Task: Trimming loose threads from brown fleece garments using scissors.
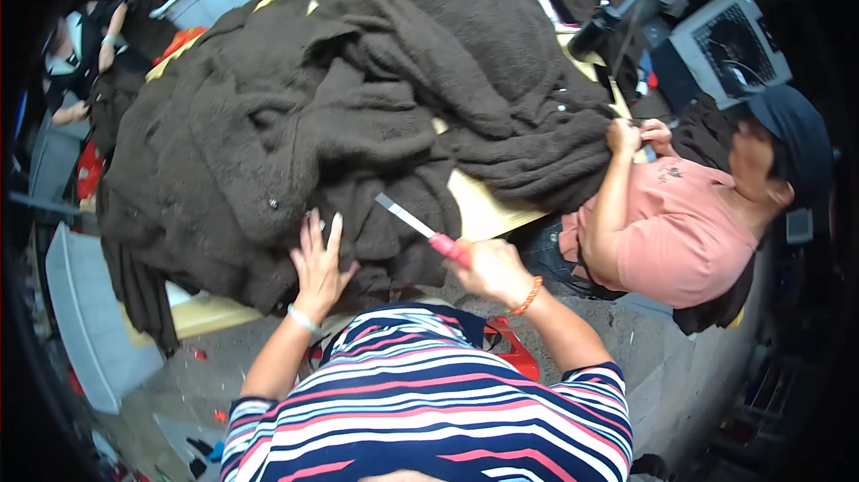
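A large heap of dark brown fleecy garments [224,142] covers most of the table in front of me. My left hand [320,265] lies on the near part of the heap, open, with its fingers spread on the fabric. A small shiny spot, perhaps a snap, shows by its fingertips, and another shiny snap [274,204] sits on the cloth to the left. My right hand [494,269] is closed round the red handle of a flat-bladed tool [410,215]. Its pale straight blade points forward and left above the cloth; I cannot tell whether the tip touches it.
The yellow tabletop [488,209] shows between the garments. At right a person in a pink shirt [684,231] handles the cloth; another person [85,61] stands far left. A grey bin [85,312] stands left, a grey crate [734,43] at far right. Behind me is a red stool [514,352].
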`<action>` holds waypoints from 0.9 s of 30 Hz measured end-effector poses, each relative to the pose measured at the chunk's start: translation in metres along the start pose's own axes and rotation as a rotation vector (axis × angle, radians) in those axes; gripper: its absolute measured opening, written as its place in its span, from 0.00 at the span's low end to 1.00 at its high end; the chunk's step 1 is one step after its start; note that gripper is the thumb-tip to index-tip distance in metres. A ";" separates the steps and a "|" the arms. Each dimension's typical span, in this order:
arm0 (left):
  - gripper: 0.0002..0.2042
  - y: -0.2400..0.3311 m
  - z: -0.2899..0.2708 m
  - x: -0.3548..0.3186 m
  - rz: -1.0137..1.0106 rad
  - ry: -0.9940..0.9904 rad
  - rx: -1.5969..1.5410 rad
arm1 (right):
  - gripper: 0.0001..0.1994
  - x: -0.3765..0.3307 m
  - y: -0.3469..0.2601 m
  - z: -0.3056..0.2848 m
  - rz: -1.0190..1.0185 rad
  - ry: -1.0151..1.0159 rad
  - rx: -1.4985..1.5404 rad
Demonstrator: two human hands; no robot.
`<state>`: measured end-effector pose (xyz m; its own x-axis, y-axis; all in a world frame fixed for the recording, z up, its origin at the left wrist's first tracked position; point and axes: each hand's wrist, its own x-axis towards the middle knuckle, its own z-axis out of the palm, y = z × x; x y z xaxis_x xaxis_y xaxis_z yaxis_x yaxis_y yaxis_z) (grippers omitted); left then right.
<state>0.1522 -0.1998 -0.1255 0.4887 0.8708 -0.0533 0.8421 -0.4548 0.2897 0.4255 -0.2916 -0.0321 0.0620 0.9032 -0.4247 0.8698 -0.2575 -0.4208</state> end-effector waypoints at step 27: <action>0.23 0.008 0.010 0.072 0.556 0.136 0.027 | 0.11 0.014 0.053 0.026 0.102 0.080 0.088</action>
<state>0.1963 -0.1430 -0.1370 0.8276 0.5146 0.2242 0.4733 -0.8545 0.2142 0.4600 -0.3012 -0.0813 0.1898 0.8944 -0.4049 0.8112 -0.3752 -0.4486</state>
